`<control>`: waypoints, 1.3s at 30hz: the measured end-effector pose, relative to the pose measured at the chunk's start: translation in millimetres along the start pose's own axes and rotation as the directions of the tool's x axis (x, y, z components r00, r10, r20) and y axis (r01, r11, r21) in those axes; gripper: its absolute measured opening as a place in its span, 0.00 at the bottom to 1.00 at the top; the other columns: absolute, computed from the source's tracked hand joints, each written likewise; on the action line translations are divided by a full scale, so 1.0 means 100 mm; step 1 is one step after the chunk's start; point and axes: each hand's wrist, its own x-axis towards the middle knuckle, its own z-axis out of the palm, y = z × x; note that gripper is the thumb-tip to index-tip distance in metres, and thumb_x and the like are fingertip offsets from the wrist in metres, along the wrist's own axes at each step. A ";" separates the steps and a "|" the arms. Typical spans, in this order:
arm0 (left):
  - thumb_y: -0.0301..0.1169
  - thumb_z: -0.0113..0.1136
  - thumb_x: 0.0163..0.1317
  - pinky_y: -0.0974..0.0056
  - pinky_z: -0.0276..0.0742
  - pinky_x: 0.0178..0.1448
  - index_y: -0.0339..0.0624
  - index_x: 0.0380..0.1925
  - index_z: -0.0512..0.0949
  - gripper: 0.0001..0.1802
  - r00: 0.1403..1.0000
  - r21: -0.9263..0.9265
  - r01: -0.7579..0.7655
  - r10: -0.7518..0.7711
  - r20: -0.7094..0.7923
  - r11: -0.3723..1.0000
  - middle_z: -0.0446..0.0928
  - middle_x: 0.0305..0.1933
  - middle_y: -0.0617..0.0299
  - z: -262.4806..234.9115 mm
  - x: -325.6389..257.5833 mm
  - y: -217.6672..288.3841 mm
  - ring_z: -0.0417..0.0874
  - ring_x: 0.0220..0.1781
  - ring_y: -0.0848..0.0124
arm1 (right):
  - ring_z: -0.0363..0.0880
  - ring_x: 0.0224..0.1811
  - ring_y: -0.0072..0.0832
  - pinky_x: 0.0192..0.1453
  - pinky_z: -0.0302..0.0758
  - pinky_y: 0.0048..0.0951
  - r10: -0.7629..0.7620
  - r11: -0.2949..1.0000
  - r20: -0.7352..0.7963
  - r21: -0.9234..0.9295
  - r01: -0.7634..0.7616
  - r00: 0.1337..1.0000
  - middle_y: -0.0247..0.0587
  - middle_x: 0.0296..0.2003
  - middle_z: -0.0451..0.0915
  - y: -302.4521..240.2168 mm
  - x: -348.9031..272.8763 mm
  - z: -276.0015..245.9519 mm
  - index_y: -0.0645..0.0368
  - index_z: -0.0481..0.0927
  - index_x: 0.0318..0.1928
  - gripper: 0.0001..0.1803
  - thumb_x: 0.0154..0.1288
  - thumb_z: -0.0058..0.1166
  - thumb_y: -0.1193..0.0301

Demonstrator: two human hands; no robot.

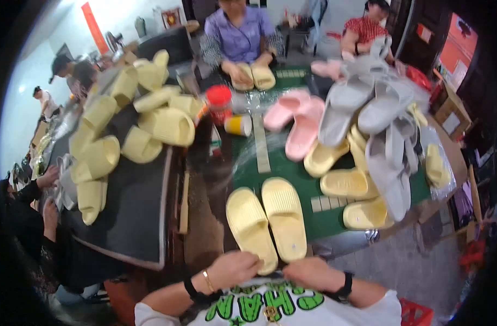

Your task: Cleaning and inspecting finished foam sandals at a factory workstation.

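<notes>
Pair: two pale yellow slippers (267, 224) lie side by side, soles up, on the green desk (270, 168) right in front of the person, heels toward the body.
Left hand (235, 269): curled at the heel of the left slipper, fingers touching it; whether it truly grips is hard to tell at this blurred lower edge.
Right hand (312, 273): curled at the heel of the right slipper, knuckles up, apparently closed on its end.
Progress: the pair looks matched and aligned, so pairing seems done; it is not yet in any bag, and the piles around suggest much is left.
Loose stock: more yellow slippers (346, 185) lie to the right, with grey slippers (378, 108) heaped above them and pink slippers (294, 122) beyond, near the desk's middle.
Left pile: many yellow slippers (134, 119) are spread on a dark board (134, 217) beside the desk.
Packages: clear plastic bags (438, 163) sit at the right edge; a brown carton (449, 117) stands further right.
Containers: a red-capped jar (219, 106) and a yellow cup (238, 125) on its side lie between the piles.
Signs: a red vertical strip (93, 27) hangs on the far left wall; an orange-red panel (459, 43) at upper right.
Co-worker: a person in purple (238, 32) opposite holds another yellow pair (254, 77).
</notes>
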 end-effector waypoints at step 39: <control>0.30 0.62 0.53 0.64 0.74 0.31 0.43 0.49 0.78 0.21 0.936 0.049 0.213 -0.189 -0.298 0.976 0.74 0.30 0.63 0.37 0.32 0.03 0.77 0.28 0.67 | 0.79 0.39 0.41 0.38 0.79 0.36 0.160 0.948 -0.508 -0.159 -0.275 0.846 0.46 0.38 0.73 0.60 0.60 0.05 0.64 0.73 0.50 0.17 0.58 0.49 0.77</control>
